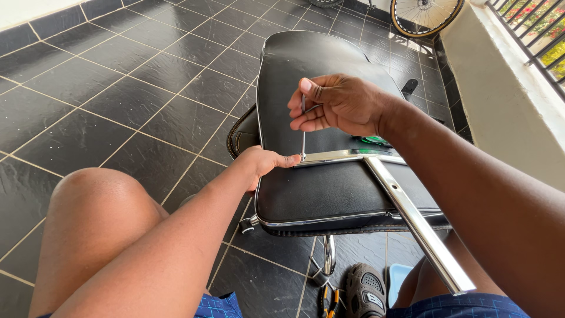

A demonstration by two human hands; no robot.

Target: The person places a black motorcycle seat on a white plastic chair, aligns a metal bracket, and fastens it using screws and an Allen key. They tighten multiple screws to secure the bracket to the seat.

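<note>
A black padded chair part (318, 88) lies across my lap, with a chrome metal bracket (406, 212) laid over it. My right hand (341, 105) is shut on a thin metal hex key (303, 135), held upright with its tip at the left end of the bracket. My left hand (265, 162) rests on the padded edge, fingers pinched against the bracket end beside the key's tip. Whether a screw sits under the tip is hidden.
Dark tiled floor (118, 88) spreads to the left. A bicycle wheel (424, 15) leans at the top right beside a white low wall (500, 88) with a railing. Pliers (329, 300) and a dark sandal (365, 291) lie on the floor near my legs.
</note>
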